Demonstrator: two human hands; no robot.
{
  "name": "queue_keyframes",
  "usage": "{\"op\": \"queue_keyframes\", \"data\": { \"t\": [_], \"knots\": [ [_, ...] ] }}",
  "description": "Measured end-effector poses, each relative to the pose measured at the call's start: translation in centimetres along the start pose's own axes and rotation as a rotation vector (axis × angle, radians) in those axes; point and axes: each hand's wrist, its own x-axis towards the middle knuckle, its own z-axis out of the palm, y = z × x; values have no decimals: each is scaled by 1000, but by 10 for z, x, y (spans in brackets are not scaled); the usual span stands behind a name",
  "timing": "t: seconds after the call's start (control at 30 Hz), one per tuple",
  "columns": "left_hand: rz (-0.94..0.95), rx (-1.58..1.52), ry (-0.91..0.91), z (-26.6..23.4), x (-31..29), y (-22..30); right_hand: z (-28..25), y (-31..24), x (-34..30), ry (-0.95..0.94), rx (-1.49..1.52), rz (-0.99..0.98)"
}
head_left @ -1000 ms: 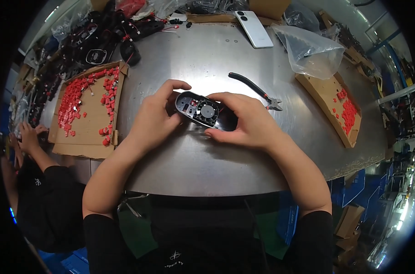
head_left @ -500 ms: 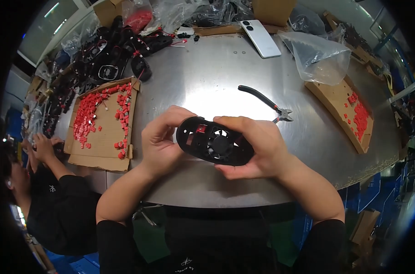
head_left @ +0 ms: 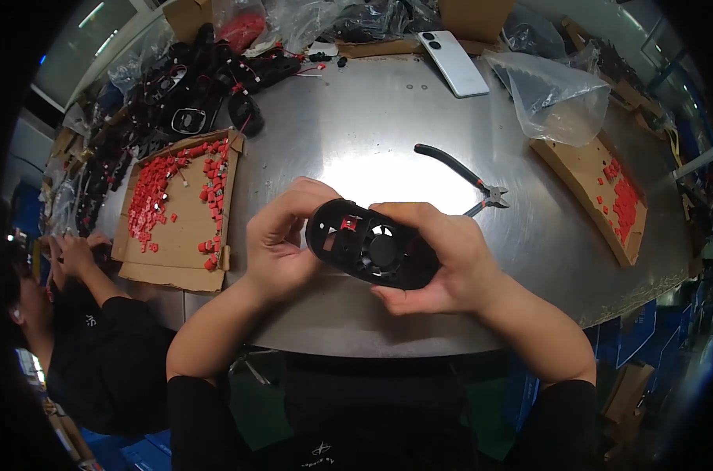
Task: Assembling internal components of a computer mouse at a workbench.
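Both my hands grip a black oval plastic housing (head_left: 344, 257) above the near part of the metal table. A round black fan (head_left: 382, 250) sits in it, and a small red part (head_left: 348, 224) shows near its left end. My left hand (head_left: 286, 239) is closed on the left end, fingers bent behind it. My right hand (head_left: 450, 251) clasps the right end, thumb along the near edge and forefinger on the far edge. Its other fingers are hidden. Beyond my right hand lie diagonal cutters (head_left: 482, 192) with dark handles, jaws apart.
A cardboard tray (head_left: 180, 276) of small red parts stands left, another tray (head_left: 564, 161) right, partly under a clear plastic bag (head_left: 560, 102). A white phone (head_left: 457, 67) lies at the back. Black housings with wires (head_left: 191, 102) pile up far left. A co-worker's hand (head_left: 75, 255) is at left.
The view has shifted slightly, so table things sit a little differently in the picture. Both hands keep hold of the housing, which has tilted only slightly.
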Motion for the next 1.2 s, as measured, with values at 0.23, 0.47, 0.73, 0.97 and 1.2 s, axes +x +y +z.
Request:
{"op": "queue_keyframes", "data": {
  "t": [0.23, 0.47, 0.73, 0.97, 1.2],
  "knots": [
    [-270, -112, -5, -2, -4, 5, -2, 0, 1, -9, -48, 64],
    [-264, -74, 16, -3, -1, -6, -3, 2, 2, -9, -40, 118],
    [-851, -359, -128, -19, 11, -2, 2, 6, 0, -118, -203, 348],
    [-1047, -501, -62, -26, 14, -7, 3, 5, 0, -126, -230, 318],
    [-1063, -580, 38, -24, 15, -6, 2, 7, 1, -174, -295, 349]
  ]
}}
